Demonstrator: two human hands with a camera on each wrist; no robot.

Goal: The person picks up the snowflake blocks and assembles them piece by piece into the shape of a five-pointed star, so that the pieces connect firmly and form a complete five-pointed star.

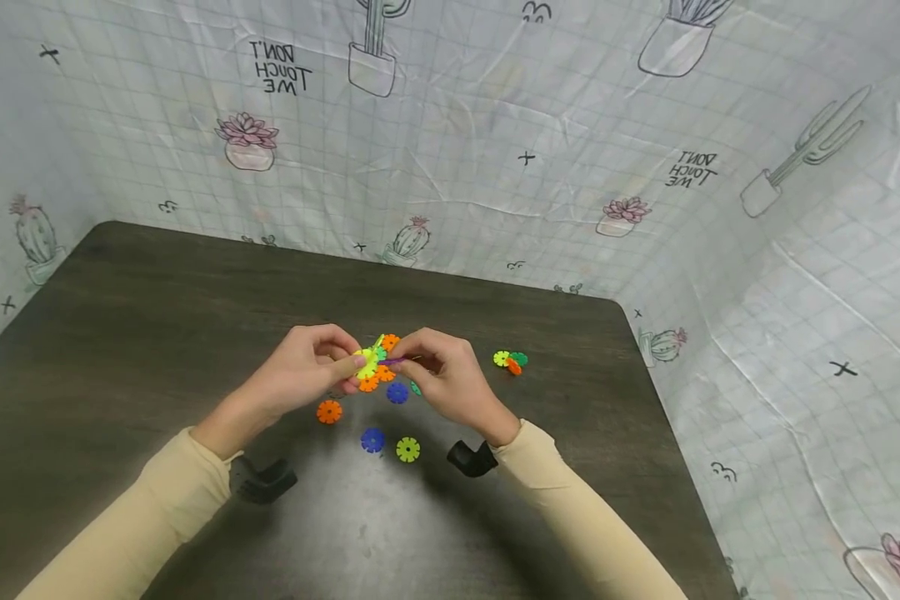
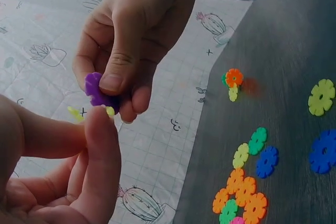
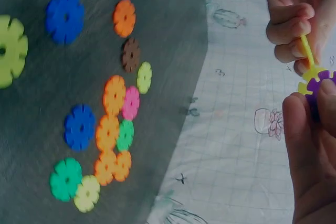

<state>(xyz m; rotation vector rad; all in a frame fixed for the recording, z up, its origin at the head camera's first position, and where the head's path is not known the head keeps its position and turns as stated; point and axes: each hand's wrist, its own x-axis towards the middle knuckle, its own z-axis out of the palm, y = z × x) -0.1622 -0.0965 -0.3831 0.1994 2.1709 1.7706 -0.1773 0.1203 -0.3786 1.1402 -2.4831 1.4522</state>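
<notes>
Pale cloth (image 1: pixel 465 187) printed with potted cacti hangs behind and at the sides of a dark counter (image 1: pixel 195 292). Above this counter I hold my two hands close together. With my left grip (image 1: pixel 305 372) I pinch yellow pieces (image 1: pixel 367 364), between the thumb and the fingers. With my right grip (image 1: pixel 452 379) I pinch a purple disc (image 2: pixel 94 85), which is just at the yellow; whether they are already joined, I cannot tell.

I judge these notched discs to be light, stiff plastic, rather smooth, so they could slip or turn if I press only at the edge. They do not seem fragile, but a thin slot may resist and bend a little. Best is to take the flat faces near the rim, thumb against fingers, and leave the meeting slots uncovered.

Below, on the counter, lie an orange disc (image 1: pixel 329 412), a blue disc (image 1: pixel 372 440) and a yellow-green disc (image 1: pixel 408 450), apart from each other.
</notes>
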